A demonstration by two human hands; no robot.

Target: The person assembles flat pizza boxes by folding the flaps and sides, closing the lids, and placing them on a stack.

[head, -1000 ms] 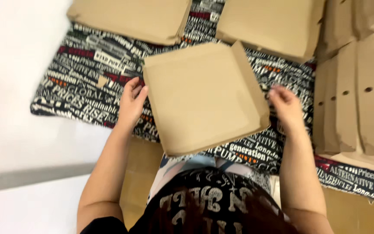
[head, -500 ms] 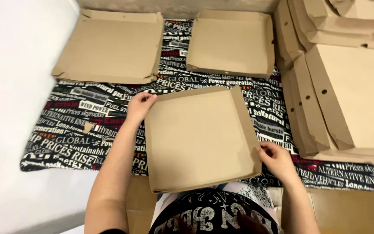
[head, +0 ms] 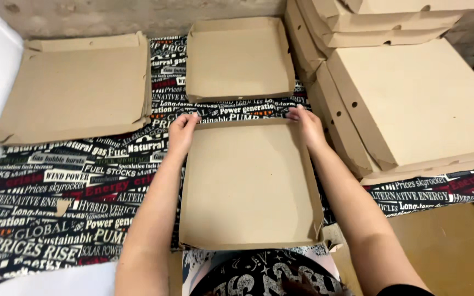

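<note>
Here the left hand (head: 181,133) and right hand (head: 306,125), apart, each grip a far corner of the open cardboard tray (head: 248,186); another folded tray (head: 239,57) lies just beyond it.

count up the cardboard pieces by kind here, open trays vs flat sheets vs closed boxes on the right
Open cardboard trays: 2, the near tray held by left hand and right hand, and the far tray
Flat pile: 1
Closed boxes at right: at least 4, edges overlap
Total: at least 7
</note>
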